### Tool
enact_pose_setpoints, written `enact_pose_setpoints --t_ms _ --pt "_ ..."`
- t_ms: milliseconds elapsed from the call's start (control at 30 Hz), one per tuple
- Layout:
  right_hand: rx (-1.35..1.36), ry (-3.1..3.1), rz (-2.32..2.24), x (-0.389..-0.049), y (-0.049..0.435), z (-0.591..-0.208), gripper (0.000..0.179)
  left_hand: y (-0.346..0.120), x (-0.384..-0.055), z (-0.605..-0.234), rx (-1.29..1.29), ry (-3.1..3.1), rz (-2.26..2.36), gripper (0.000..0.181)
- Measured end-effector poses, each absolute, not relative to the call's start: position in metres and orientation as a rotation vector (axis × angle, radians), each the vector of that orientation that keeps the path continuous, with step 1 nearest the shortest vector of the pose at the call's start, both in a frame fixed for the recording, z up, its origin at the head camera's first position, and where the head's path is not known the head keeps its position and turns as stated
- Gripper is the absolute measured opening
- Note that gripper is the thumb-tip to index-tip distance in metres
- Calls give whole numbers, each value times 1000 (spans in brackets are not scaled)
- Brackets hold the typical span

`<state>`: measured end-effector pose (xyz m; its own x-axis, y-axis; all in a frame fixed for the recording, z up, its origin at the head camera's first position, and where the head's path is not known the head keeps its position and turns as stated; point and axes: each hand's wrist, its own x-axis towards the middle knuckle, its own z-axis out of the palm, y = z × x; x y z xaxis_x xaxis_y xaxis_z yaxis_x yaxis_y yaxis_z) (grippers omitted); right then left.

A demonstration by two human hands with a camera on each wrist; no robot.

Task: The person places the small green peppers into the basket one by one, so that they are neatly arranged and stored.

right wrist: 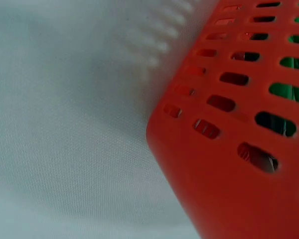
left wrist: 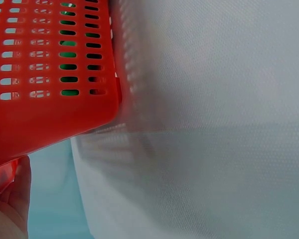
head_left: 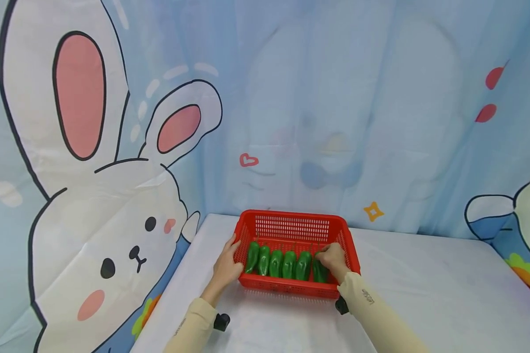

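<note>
A red plastic basket [head_left: 287,284] with slotted walls holds several green peppers [head_left: 275,264] lying side by side in a row, stems toward the far wall. My left hand [head_left: 226,267] grips the basket's left rim; part of that hand [left wrist: 12,204] shows at the rim in the left wrist view. Inside the basket's right end, my right hand [head_left: 334,258] pinches the upper part of the rightmost green pepper [head_left: 320,272], with its fingertips partly hidden. The right wrist view shows only the basket's outer corner [right wrist: 189,154], green showing through its slots; the right hand is out of that view.
The basket stands on a white-covered table [head_left: 424,284], near its back edge. Behind it hangs a light blue curtain [head_left: 282,186] with cartoon prints, including a large white rabbit [head_left: 84,230] at the left.
</note>
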<state>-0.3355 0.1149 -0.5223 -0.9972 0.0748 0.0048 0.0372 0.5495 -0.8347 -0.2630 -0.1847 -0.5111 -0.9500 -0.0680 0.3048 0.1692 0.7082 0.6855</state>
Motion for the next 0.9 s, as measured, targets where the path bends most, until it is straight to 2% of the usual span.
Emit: enact_pose_setpoints --t_ms 167,267,300,433,667,900 --pt "-130 -2735 1450 -332 124 -521 37 -178 -264 -511 -121 -2625 -1104 71" --pt "-106 -2757 1441 -327 126 -513 17 -178 -264 -511 -136 -2638 -1114 71" --pt "-98 -2770 1439 -326 126 -510 15 -178 -265 -510 -137 -2646 -1109 71" --pt "-58 -2799 1436 -324 124 -495 40 -184 -267 -509 -137 -2675 -1069 68" --pt "77 -2730 1590 -322 120 -469 48 -204 -265 -505 -120 -2724 -1014 61" --pt "-12 -2635 1943 -322 129 -450 51 -221 -261 -495 -143 -2707 -925 60"
